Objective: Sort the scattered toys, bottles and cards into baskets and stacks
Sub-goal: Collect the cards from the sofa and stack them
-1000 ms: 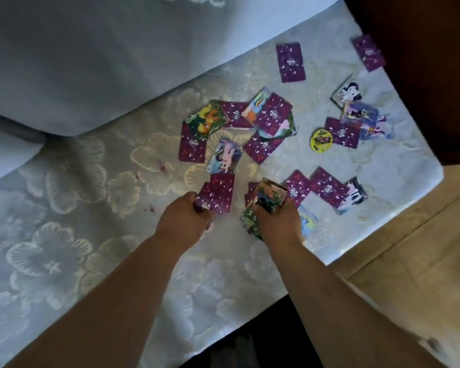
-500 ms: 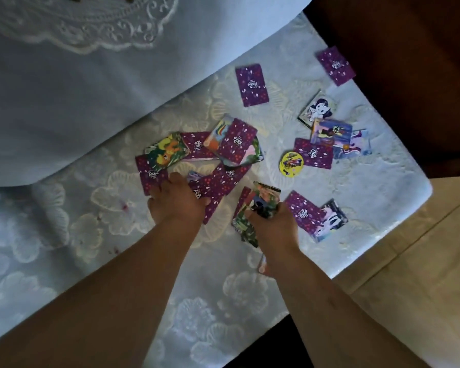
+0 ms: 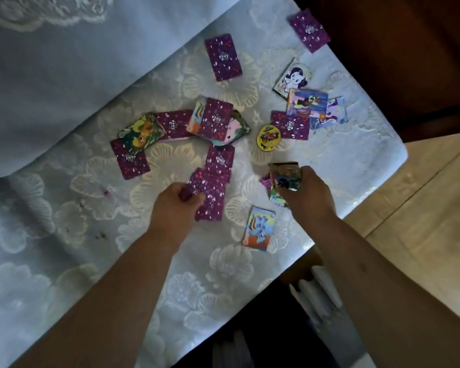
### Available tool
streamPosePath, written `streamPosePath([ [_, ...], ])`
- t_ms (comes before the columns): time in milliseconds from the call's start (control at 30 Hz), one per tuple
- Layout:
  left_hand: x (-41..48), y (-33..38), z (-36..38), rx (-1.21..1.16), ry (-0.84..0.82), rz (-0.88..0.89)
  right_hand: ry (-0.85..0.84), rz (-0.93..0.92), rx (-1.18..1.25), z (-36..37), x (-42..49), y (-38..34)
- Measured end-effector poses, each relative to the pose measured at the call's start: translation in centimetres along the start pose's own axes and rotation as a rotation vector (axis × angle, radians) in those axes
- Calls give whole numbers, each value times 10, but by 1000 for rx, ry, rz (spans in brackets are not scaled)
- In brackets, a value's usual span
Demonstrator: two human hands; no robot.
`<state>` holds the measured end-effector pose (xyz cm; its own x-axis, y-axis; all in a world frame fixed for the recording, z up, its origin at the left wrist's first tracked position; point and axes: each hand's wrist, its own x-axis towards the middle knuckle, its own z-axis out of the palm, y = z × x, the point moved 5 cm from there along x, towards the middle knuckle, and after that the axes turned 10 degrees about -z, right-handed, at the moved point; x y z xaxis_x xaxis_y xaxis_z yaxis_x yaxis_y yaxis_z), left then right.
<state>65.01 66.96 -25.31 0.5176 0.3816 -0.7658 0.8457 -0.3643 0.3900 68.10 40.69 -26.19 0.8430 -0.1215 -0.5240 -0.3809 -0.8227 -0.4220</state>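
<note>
Purple-backed cards (image 3: 225, 57) scattered, some apparently face-up.

Loose cards (image 3: 223, 57) lie on the bedspread (image 3: 91, 261), ten to two o'clock. One card (image 3: 259, 229) lies five o'clock of my left hand (image 3: 174, 205).

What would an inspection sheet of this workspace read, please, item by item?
Surface: white floral-embossed bedspread, one small pink stain.
Job's things: purple-backed picture cards scattered, some face up; round yellow disc among them.
Clutter: nothing seen.
Hands: left hand grips a fan of purple-backed cards; right hand grips a stack of picture cards.
Cables: nothing seen.
Surroundings: pale wooden floor right, dark brown furniture upper right.
</note>
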Motion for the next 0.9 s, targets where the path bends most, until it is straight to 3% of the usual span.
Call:
streamPosePath([
  [67,-11,-8,20,16,-52,-26,133,136,213,-8,-11,14],
  [167,-20,-21,53,32,-122,-88,321,479,511,-7,-22,52],
  [233,-27,-22,75,144,-137,-82,300,656,636,8,-25,67],
  [300,-32,-17,94,276,-131,-34,269,685,689,22,-22,69],
  [500,-27,-7,119,374,-180,-73,298,542,756,17,-8,65],
  [667,-19,-9,96,193,-268,-76,181,241,495,-10,-9,42],
  [800,7,-38,37,-66,-32,-109,-134,-117,210,13,11,-22],
  [900,20,-46,3,-176,74,-126,-185,-227,-24,44,23,-55],
])
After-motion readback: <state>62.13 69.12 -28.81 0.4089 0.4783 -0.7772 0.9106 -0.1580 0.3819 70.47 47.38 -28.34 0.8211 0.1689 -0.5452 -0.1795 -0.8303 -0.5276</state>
